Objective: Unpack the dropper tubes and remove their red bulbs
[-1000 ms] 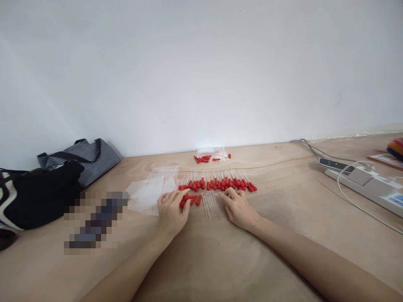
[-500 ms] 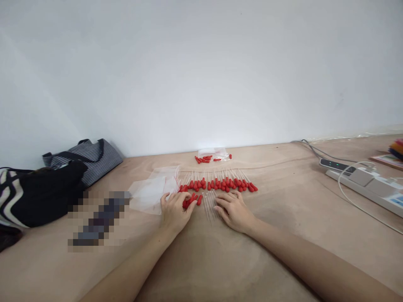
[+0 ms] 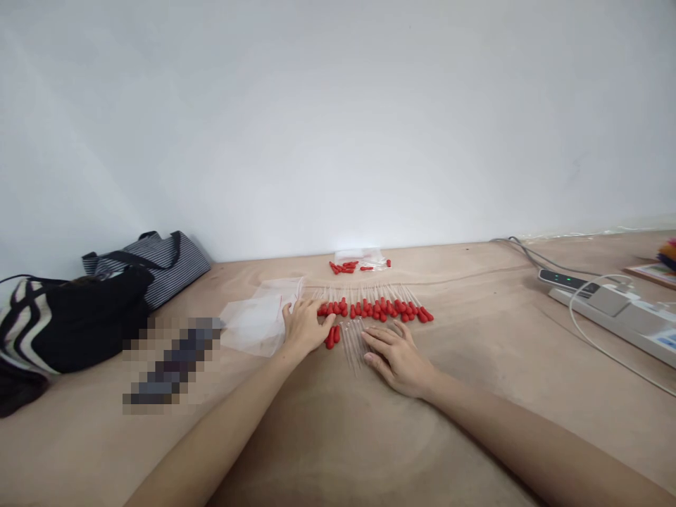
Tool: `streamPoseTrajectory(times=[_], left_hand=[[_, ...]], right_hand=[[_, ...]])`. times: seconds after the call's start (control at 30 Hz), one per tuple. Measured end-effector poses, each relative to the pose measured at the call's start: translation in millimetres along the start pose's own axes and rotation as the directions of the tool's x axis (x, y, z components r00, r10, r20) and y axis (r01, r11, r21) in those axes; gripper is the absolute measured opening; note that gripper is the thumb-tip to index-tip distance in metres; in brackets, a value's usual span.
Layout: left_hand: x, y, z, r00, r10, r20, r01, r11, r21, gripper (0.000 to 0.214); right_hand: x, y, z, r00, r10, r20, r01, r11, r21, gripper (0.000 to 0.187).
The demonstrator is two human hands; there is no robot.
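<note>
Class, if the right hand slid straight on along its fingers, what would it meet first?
Most likely the clear tubes, lying just ahead of the right hand; whether it touches them now is hard to tell.

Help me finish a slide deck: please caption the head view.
Left hand by loose red bulbs, right hand beside thin clear tubes, with a row of red-capped tubes behind on the table.

Left hand (image 3: 305,327) over red bulbs (image 3: 332,336), right hand (image 3: 398,359) beside clear tubes (image 3: 351,345), striped bag (image 3: 182,259) near wall (image 3: 338,127)

Left fingers (image 3: 310,308) spread, right fingers (image 3: 381,335) gently bent.
</note>
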State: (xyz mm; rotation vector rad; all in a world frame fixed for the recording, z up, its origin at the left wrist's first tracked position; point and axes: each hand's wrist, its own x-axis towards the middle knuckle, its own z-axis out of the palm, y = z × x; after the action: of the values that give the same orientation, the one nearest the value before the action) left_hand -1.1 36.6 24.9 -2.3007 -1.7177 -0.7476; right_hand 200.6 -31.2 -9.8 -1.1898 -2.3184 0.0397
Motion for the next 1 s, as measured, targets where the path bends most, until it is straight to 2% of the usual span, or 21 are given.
streamPoseTrajectory(times=[0.17, 0.3, 0.4, 0.53, 0.6, 0.67, 0.73, 0.8, 0.93, 1.0], left_hand=[[13.8, 0.0, -0.1, 0.994, 0.026, 0.111, -0.033, 0.997, 0.063, 0.016], [15.1, 0.1, -1.1, 0.989, 0.077, 0.125, -0.089, 0.991, 0.098, 0.017], [11.6, -0.7, -3.0, 0.995, 0.083, 0.058, -0.089, 0.99, 0.105, 0.02], [-3.0, -5.4, -13.1, 0.983, 0.094, -0.155, -0.084, 0.994, 0.073, 0.02], [-14.0, -7.5, -18.7, 0.965, 0.121, -0.234, -0.124, 0.992, 0.001, 0.019], [-25.0, -7.4, -21.6, 0.95, 0.178, -0.256, -0.213, 0.97, -0.118, 0.017], [-33.8, -4.5, -21.0, 0.934, 0.265, -0.239, -0.323, 0.912, -0.252, 0.016], [-39.2, 1.0, -17.7, 0.9, 0.366, -0.237, -0.431, 0.829, -0.357, 0.016], [-41.9, 13.2, -9.2, 0.793, 0.523, -0.312, -0.609, 0.667, -0.43, 0.018], [-41.6, 16.3, -6.1, 0.765, 0.554, -0.329, -0.644, 0.636, -0.425, 0.019]], right_hand=[[1.0, -0.7, -1.8, 1.0, 0.012, 0.008, -0.012, 1.0, -0.006, 0.034], [1.6, -0.8, -3.4, 0.997, 0.038, 0.061, -0.04, 0.998, 0.038, 0.036], [1.6, -0.7, -3.4, 0.997, 0.045, 0.068, -0.048, 0.998, 0.051, 0.037], [1.0, -0.4, -2.5, 1.0, 0.023, 0.019, -0.023, 0.999, 0.021, 0.039], [1.2, 0.1, -2.2, 0.999, 0.013, -0.045, -0.015, 0.999, -0.036, 0.043], [1.9, 1.1, -2.1, 0.99, 0.009, -0.138, -0.027, 0.992, -0.125, 0.047], [3.1, 2.9, -2.0, 0.971, -0.019, -0.237, -0.033, 0.976, -0.215, 0.048], [4.2, 5.2, -1.8, 0.952, -0.088, -0.294, 0.002, 0.959, -0.282, 0.047], [4.6, 11.3, 0.0, 0.925, -0.261, -0.277, 0.155, 0.923, -0.354, 0.039], [4.3, 14.8, 1.2, 0.91, -0.324, -0.26, 0.221, 0.907, -0.358, 0.035]])
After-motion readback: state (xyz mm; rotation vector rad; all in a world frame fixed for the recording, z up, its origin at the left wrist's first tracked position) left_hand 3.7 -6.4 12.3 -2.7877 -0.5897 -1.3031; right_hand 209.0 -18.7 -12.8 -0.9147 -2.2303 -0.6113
